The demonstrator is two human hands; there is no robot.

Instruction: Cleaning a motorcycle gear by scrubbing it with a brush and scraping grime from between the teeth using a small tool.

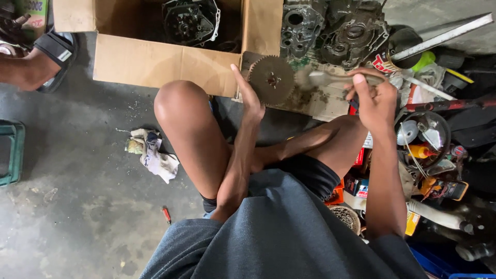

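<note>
My left hand holds a round toothed metal sprocket upright by its edge, fingers stretched along its left side. My right hand is closed around the handle of a brush, whose blurred bristle head sits just right of the sprocket. Both hands are out in front of my bent knees, above a dirty sheet of cardboard on the floor.
An open cardboard box with an engine part inside stands ahead on the left. Grey engine casings lie behind the sprocket. Tools, bottles and parts crowd the right side. A crumpled rag and a small red screwdriver lie on the concrete floor. Another person's sandalled foot is at far left.
</note>
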